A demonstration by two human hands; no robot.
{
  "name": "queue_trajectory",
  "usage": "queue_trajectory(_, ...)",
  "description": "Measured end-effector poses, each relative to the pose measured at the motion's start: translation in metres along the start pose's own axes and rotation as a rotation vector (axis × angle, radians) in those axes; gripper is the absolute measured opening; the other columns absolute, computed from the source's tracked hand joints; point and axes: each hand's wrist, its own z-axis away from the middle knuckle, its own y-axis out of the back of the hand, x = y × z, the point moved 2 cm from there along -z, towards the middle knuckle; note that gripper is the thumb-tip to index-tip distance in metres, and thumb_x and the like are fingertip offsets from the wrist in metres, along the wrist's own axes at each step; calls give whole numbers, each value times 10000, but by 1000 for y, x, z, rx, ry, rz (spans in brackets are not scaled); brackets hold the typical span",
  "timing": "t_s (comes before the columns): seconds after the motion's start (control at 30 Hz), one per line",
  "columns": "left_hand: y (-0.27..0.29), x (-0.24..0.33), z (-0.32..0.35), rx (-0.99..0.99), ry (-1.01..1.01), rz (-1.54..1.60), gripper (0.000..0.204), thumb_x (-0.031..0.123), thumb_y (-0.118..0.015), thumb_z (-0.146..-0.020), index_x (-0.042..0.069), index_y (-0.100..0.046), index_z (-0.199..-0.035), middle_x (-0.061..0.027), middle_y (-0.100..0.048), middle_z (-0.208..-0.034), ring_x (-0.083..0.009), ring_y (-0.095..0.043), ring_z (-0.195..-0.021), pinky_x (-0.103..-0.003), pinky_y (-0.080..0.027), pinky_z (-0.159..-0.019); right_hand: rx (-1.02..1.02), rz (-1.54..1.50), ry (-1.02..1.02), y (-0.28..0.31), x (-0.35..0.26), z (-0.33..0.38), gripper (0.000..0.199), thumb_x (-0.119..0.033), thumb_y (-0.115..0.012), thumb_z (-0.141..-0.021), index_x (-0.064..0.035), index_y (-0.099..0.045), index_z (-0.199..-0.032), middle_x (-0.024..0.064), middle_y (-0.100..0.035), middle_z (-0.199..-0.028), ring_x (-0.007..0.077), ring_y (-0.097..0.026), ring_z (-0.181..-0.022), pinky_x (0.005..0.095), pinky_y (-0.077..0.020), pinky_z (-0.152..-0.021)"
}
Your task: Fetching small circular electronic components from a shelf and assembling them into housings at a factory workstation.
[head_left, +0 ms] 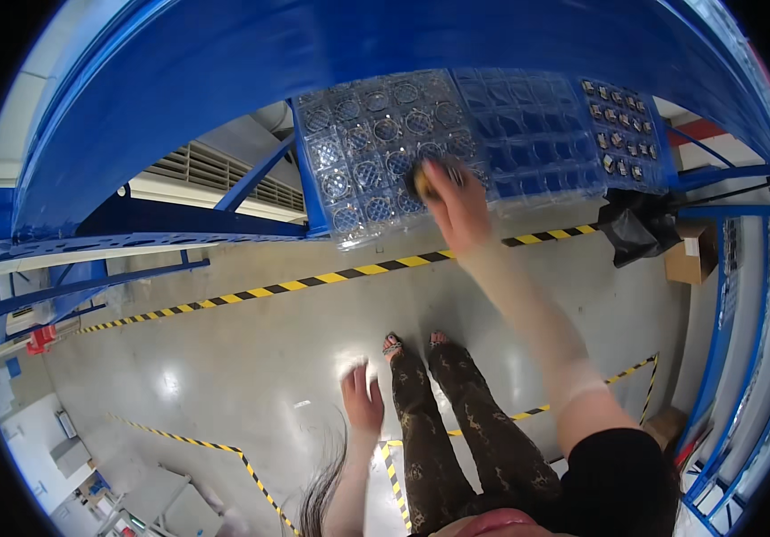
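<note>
Above the clear compartmented tray point(354, 238), the right hand point(464, 213) gripped a dark object point(422, 183), which a slack pinch might drop; the left hand point(363, 403) hung open.

No wording can be read. Well to the right of the right fingers point(440, 186), a box point(679, 267) bears a pale label point(691, 247), too small to make out. Black-and-yellow hazard tape point(370, 269) marks the floor point(251, 345) below them; more lies below-left of the left fingers point(361, 385).
</note>
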Motion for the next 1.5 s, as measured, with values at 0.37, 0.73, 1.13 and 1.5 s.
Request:
queue_trajectory(0.37,-60,115,-256,-31,-628,-564,868,320,-779,-683,275,-336,-1427,-79,-243,-1518,-333,-199,-1404,-656,-143,-1070,511,-151,-921,201,48,310,275,-227,-731,-823,-112,-585,-1025,2,-634,-917,127,-602,-841,333,-442,-676)
queue_trajectory(0.73,-73,94,-276,-189,-584,-578,706,222,-758,-737,347,-443,-1356,-30,-167,-1554,-331,-136,-1427,-697,-152,-1039,668,-263,-889,219,30,341,213,-155,-701,-846,-107,-580,-1015,0,-637,-902,116,-614,-824,299,-470,-684)
queue_trajectory(1.13,-75,87,-281,-134,-560,-520,456,267,-706,-789,331,-600,-1227,20,-251,-1530,-300,-165,-1426,-693,-134,-1045,765,-356,-769,252,30,356,271,-112,-705,-840,-49,-565,-1063,40,-630,-947,149,-615,-847,313,-503,-735)
queue_trajectory(1.5,-51,95,-288,-180,-593,-520,406,223,-665,-846,311,-595,-1236,12,-349,-1490,-332,-205,-1413,-697,-166,-1034,779,-351,-738,268,24,362,282,-111,-703,-841,-29,-553,-1066,59,-622,-961,160,-613,-857,313,-514,-755)
